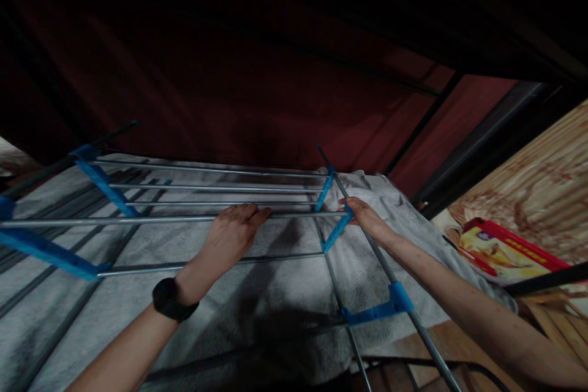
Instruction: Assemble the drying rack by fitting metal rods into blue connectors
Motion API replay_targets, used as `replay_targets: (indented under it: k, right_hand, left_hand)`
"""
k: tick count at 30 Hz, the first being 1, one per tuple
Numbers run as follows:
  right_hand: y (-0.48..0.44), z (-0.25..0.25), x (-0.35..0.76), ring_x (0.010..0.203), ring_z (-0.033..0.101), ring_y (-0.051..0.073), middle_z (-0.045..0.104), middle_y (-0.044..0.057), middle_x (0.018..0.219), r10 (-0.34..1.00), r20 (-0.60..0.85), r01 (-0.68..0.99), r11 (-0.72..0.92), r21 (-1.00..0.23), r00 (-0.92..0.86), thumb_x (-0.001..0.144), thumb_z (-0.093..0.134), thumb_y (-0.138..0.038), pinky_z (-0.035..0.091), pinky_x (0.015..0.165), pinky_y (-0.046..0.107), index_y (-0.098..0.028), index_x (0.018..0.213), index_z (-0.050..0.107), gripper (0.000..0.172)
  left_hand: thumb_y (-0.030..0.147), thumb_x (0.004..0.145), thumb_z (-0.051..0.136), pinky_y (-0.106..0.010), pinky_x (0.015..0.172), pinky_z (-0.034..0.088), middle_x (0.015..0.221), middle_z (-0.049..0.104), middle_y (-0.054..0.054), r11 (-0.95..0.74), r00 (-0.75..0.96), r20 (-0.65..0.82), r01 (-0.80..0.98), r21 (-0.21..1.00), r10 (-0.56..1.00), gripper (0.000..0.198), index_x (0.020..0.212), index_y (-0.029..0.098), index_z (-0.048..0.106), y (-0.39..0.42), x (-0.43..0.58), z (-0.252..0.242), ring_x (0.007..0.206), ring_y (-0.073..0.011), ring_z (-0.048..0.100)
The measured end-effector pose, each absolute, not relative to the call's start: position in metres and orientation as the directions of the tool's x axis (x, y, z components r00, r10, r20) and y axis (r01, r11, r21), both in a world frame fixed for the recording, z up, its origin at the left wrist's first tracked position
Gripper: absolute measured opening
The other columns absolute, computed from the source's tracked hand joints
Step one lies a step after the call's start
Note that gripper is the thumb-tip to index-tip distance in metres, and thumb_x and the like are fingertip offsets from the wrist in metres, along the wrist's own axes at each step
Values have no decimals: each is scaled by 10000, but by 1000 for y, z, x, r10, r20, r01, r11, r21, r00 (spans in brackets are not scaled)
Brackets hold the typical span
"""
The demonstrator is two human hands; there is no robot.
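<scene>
A rack frame of grey metal tubes and blue plastic connectors lies on a grey cloth-covered surface. My left hand [235, 231], a black watch on its wrist, is closed over a long metal tube [151, 220] that crosses the frame. At that tube's right end, my right hand [365, 218] grips a blue plastic connector [337, 231], fingers partly hidden behind it. The connector meets a slanting side tube [380, 260]. Lower on this tube sits another blue connector [374, 311]. Further blue connectors [105, 187] join the tubes at the left.
Several loose tubes [96, 199] lie on the grey cloth [275, 285] at the left. Behind hangs a dark red curtain [229, 92] with a dark metal frame [422, 119]. A red and yellow box [509, 251] is at the right, by a wooden stool or chair [560, 324].
</scene>
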State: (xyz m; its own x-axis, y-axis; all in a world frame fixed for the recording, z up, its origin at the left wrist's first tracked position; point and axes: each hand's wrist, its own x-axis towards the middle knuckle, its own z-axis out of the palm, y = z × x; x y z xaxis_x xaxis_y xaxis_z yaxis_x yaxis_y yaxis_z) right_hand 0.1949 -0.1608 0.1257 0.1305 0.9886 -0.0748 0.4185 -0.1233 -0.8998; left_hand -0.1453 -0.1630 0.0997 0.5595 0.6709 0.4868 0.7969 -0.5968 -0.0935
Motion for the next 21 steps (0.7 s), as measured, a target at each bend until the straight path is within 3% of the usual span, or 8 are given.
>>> replay_targets:
  k: [16,21]
  right_hand:
    - [-165,133,189,979,663,248,721,81,952,983,-75,438,-141,-888,165,879,454,-512,544,879,379,-191,1093,661,438]
    - [-163,126,192,1012,673,256,735,94,1041,984,-93,402,-147,-904,149,891,456,-563,543,905,388,-195,1183,642,505]
  left_hand:
    - [79,938,469,-380,823,456,1030,679,-103,-605,557,492,793,-73,670,415,1313,184,614,-166,-144,97,901,-234,617]
    - [100,963,457,-435,988,420,1274,616,-146,-646,557,603,758,-88,572,470,1423,186,510,-189,-147,88,1141,-268,560]
